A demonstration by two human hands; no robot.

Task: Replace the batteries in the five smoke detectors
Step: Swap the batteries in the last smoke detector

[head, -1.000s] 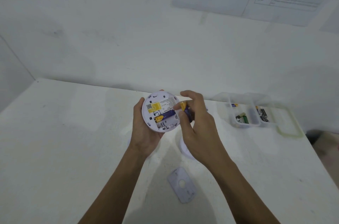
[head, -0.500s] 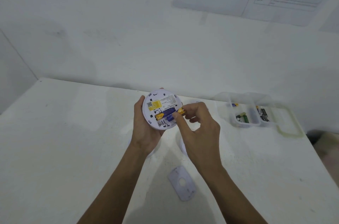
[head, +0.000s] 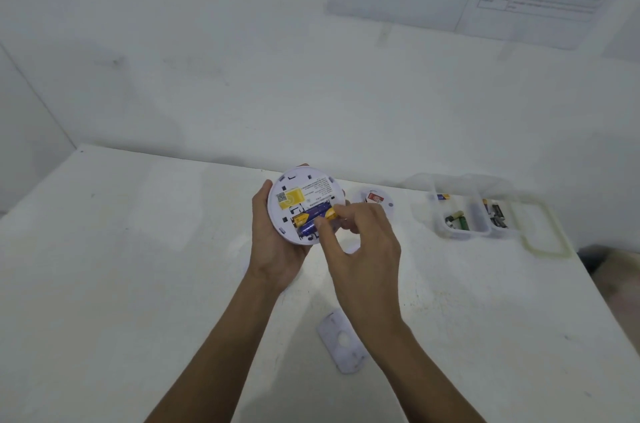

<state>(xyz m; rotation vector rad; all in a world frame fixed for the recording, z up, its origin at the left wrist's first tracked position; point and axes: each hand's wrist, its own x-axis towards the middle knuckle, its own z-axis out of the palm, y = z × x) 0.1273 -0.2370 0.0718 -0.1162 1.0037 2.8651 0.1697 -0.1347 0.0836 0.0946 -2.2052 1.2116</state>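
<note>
White wall, white tabletop (head: 138, 266); just above it the left hand (head: 273, 249) cups the smoke detector (head: 301, 201) back-up, fingers wrapped round its rim. The right hand (head: 363, 249) pinches the yellow end of a battery (head: 313, 213) at the open bay's edge, with a second battery (head: 306, 228) lying beside it. I'd worry the cell seats skewed or reversed and springs out, or the tilted detector slips from that one-handed hold. With the loose cover (head: 343, 344) lying nearer and the clear box of batteries (head: 464, 214) off right, old and new cells could get mixed.
</note>
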